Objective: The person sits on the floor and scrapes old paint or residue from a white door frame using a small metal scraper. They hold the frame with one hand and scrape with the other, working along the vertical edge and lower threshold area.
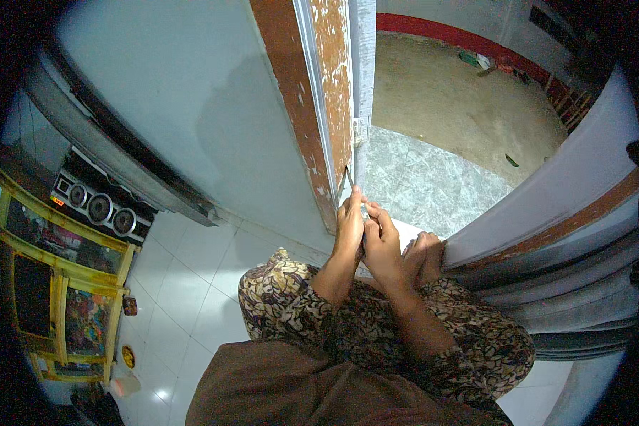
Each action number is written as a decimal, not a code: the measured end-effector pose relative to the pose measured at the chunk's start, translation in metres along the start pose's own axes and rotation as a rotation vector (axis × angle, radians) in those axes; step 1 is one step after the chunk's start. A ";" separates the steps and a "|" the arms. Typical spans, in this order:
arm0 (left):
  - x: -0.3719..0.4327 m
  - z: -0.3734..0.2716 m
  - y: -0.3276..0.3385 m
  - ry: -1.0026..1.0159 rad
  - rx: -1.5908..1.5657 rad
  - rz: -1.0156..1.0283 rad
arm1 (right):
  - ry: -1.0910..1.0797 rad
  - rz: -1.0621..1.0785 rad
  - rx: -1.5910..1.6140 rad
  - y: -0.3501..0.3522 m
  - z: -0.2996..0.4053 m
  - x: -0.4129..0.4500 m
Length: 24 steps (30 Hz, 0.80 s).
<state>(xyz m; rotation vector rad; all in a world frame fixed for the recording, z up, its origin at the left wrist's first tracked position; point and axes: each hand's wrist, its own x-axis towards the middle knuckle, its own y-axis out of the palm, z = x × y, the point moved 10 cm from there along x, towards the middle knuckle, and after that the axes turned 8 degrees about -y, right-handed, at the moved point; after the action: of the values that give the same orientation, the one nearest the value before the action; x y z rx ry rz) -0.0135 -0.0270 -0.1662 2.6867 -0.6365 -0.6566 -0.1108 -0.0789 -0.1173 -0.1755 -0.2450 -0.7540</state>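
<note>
Both hands meet in front of me, close to a door frame [334, 69] with flaking brown paint over white. My left hand [350, 226] has its fingers stretched along a thin pointed metal blade [350, 174], whose tip reaches the lower part of the frame. My right hand [379, 237] is curled around the rear of the same tool, and a dark bit, perhaps its handle, shows between the palms. The fingers hide most of the tool, so its exact kind cannot be told. A metal fitting [358, 133] sits on the frame's edge just above the hands.
My bare feet [423, 250] rest at the doorway beside grey marbled tiles [420, 175]. A grey curtain [570, 282] hangs at right. Left are a pale wall [202, 96], a yellow cabinet [58, 282] and a speaker unit [100, 207]. Outside lies bare ground [458, 96].
</note>
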 end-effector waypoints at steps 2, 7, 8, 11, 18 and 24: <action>-0.002 0.002 0.002 -0.025 -0.047 -0.004 | -0.069 -0.011 0.030 -0.002 0.006 -0.001; -0.003 0.007 -0.004 -0.131 -0.019 -0.055 | 0.098 -0.025 0.127 0.006 -0.019 -0.002; -0.002 0.003 -0.002 -0.104 -0.009 -0.022 | 0.069 -0.029 0.152 0.008 -0.019 -0.001; 0.003 -0.007 0.001 0.027 0.089 0.022 | -0.041 -0.013 0.136 0.010 -0.016 0.001; 0.008 0.010 -0.004 -0.071 0.034 0.007 | 0.095 -0.050 0.225 0.008 -0.034 -0.001; 0.005 0.011 -0.008 -0.112 0.041 -0.077 | 0.092 -0.046 0.095 0.005 -0.026 0.001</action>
<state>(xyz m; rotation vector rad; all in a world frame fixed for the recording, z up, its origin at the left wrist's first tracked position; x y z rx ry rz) -0.0122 -0.0249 -0.1804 2.7388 -0.5827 -0.8274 -0.1027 -0.0824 -0.1420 -0.0456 -0.1977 -0.7925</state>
